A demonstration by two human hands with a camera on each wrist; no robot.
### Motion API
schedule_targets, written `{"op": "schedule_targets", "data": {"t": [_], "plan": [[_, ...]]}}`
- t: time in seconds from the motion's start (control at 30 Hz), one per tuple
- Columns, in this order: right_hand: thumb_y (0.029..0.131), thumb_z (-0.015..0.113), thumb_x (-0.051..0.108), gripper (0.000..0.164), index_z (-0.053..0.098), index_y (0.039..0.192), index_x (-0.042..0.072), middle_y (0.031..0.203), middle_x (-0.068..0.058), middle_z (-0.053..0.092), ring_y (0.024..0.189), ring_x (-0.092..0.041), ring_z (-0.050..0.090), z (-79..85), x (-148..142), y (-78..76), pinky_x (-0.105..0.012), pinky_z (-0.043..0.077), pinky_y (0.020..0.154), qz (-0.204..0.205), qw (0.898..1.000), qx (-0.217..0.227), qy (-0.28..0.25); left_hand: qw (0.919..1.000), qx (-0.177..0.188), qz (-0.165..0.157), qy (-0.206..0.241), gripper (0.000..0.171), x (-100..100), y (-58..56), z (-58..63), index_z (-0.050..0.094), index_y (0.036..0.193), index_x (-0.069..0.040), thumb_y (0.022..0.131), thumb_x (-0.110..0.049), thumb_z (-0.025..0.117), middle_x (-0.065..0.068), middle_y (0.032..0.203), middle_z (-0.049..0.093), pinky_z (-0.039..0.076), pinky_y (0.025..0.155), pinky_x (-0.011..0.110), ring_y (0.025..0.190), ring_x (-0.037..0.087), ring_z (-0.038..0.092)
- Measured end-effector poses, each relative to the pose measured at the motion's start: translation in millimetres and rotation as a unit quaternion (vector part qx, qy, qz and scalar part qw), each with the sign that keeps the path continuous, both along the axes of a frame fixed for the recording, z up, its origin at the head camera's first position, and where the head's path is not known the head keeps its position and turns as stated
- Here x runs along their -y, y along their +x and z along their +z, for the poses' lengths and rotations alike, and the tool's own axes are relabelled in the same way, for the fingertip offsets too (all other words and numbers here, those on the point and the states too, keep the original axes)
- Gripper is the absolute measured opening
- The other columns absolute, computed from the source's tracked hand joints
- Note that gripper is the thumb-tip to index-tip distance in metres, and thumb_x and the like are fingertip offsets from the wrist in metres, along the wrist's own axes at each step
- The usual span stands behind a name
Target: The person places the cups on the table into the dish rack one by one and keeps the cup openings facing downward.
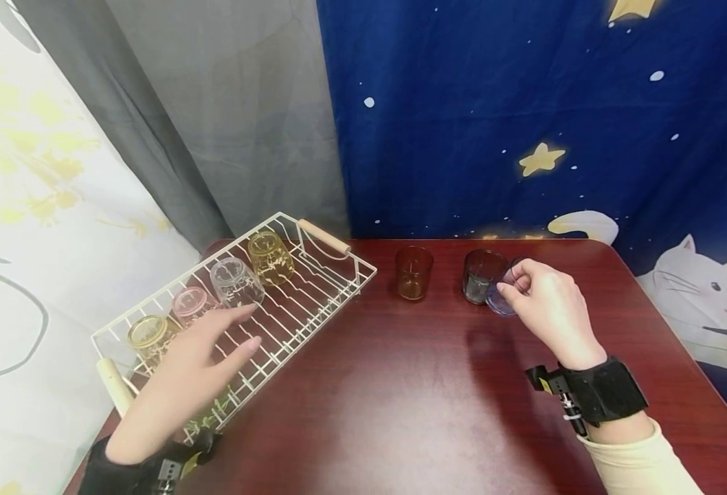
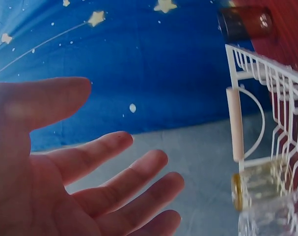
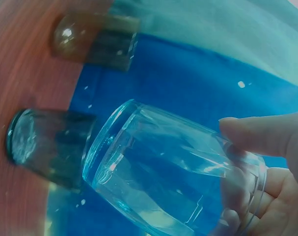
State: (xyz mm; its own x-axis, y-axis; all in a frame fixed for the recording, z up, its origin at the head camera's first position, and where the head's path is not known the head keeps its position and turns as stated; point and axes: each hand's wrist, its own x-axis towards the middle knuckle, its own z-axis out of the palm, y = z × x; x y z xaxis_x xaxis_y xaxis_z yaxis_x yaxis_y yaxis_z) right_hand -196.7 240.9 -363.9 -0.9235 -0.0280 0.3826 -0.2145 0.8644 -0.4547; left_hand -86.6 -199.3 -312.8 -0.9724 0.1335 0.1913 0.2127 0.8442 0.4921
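My right hand [image 1: 552, 302] pinches a clear bluish glass [image 3: 158, 167] near its rim, fingers on one side and thumb on the other. The glass is tilted, its thick base away from the palm. Just left of it, a dark grey glass [image 1: 477, 278] stands upright on the table, partly overlapped in the head view. Further left stands an amber-brown glass [image 1: 413, 275]. My left hand [image 1: 181, 371] is over the near side of a white wire rack [image 1: 304, 334], thumb and fingers spread and holding nothing. In the left wrist view its palm [image 2: 55, 191] shows bare.
Several upside-down glasses line the rack's back side: an olive-yellow one [image 1: 271, 258], a clear one [image 1: 236, 282], a pink one [image 1: 192, 304] and a yellow one [image 1: 150, 337]. Wooden handles [image 1: 325, 236] cap the rack's ends. Curtains hang behind the dark red table [image 1: 388, 412].
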Motion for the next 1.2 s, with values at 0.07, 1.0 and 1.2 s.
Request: {"op": "schedule_targets", "data": {"t": [0.07,1.0,1.2], "plan": [[0.085,0.073,0.020,0.012,0.065,0.086,0.011,0.077,-0.008,0.068,0.071,-0.023,0.062,1.9,5.4,3.8,-0.030,0.040,0.056,0.005,1.000,-0.011,-0.008,1.0000,0.002,-0.001,0.006,0.050,-6.6,-3.0,-0.5,0.052,0.141,-0.017,0.097,-0.038,0.060,0.012,0.139,0.058,0.043,0.103,0.059,0.127,0.034,0.054],[0.091,0.068,0.014,0.011,0.059,0.093,0.008,0.080,-0.005,0.063,0.071,-0.006,0.049,-15.5,82.7,24.7,-0.016,0.038,0.062,0.061,0.975,-0.052,-0.209,0.9772,0.057,-0.048,0.199,0.060,-100.4,-81.2,-44.8,0.040,0.148,-0.020,0.093,-0.027,0.065,0.010,0.137,0.061,0.045,0.109,0.047,0.129,0.025,0.056],[0.091,0.067,0.014,0.011,0.058,0.091,0.007,0.078,-0.005,0.061,0.070,-0.003,0.049,-21.5,94.4,28.8,-0.014,0.039,0.062,0.074,0.962,-0.045,-0.260,0.9658,0.078,-0.067,0.238,0.057,-114.7,-85.8,-61.1,0.041,0.147,-0.015,0.095,-0.023,0.063,0.014,0.136,0.060,0.046,0.108,0.048,0.126,0.031,0.058]]}}
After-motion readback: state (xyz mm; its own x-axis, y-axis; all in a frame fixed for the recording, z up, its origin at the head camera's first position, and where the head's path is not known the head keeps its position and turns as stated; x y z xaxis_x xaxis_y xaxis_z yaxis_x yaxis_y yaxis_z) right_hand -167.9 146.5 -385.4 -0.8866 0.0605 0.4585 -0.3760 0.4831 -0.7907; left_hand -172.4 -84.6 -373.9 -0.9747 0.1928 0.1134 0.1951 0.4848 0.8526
